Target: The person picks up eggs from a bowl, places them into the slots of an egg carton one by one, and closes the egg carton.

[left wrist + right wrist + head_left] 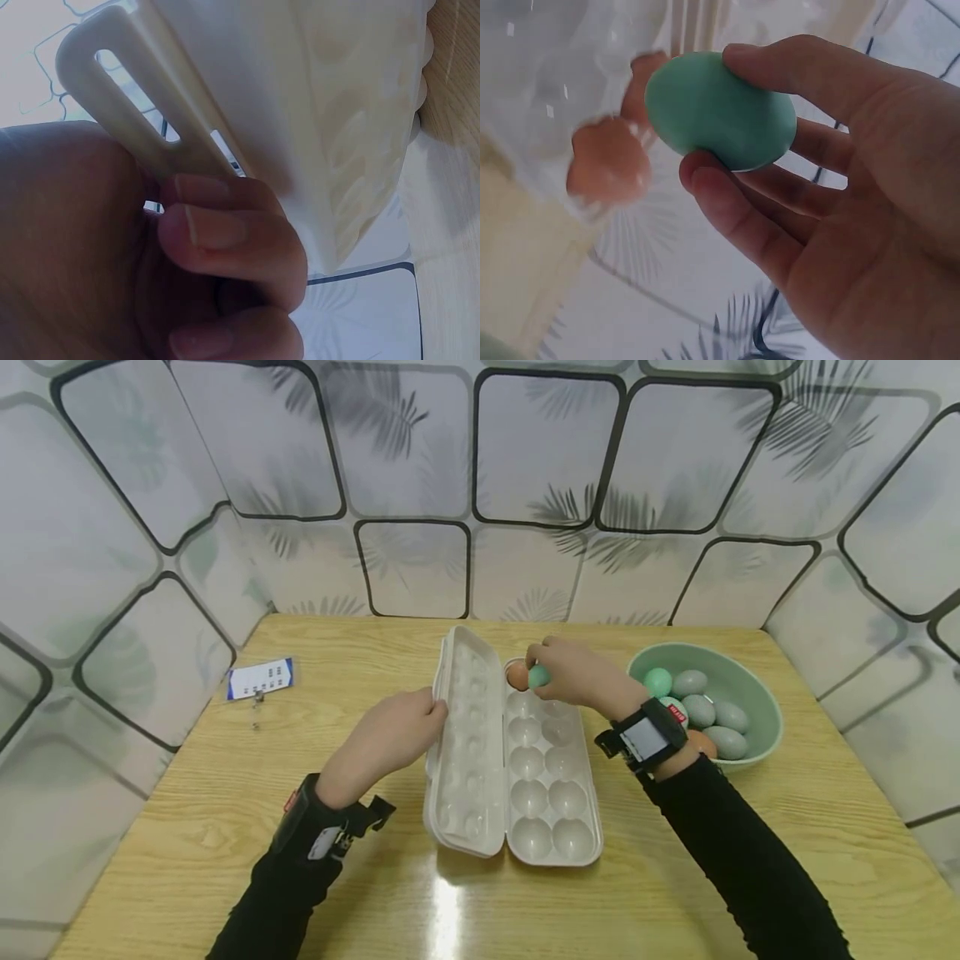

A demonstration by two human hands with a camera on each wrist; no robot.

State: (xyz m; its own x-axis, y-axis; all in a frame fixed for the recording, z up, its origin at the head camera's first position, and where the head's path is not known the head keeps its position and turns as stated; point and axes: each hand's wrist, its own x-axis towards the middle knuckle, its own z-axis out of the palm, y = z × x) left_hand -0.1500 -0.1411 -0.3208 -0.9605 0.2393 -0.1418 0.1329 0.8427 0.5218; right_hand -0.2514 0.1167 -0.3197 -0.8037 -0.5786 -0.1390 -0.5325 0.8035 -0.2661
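The left hand [127,255] grips the pale carton [255,67] by its slotted flap [139,60]; wood-grained counter [450,195] shows right, patterned backdrop [360,311] beyond the fingers.

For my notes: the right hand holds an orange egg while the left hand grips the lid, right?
Not quite: the egg is green, as the right wrist view shows. The right hand holds it while the left hand grips the lid.

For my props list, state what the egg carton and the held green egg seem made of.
Egg carton: probably moulded plastic, whitish and glossy; it catches glints and looks slightly translucent. Green egg: smooth, low-sheen, evenly coloured; perhaps plastic or painted wood.
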